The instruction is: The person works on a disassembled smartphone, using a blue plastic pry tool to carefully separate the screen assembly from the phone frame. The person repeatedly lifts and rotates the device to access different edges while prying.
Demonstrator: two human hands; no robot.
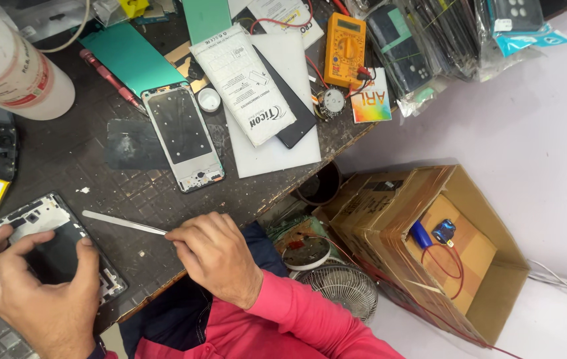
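Note:
My left hand (31,289) grips an opened dark phone body (57,249) lying at the near left of the dark workbench (117,179). My right hand (214,256) holds slim metal tweezers (124,223) whose tip points left toward that phone. A bare phone frame with a white rim (184,136) lies farther back in the middle of the bench. A teal back cover (134,60) rests behind it.
A white bottle (11,66) lies at the back left; a yellow multimeter (344,50), a white packet (243,83) and a dark screen panel (293,110) sit at the back right. An open cardboard box (443,246) and a small fan (343,289) stand on the floor.

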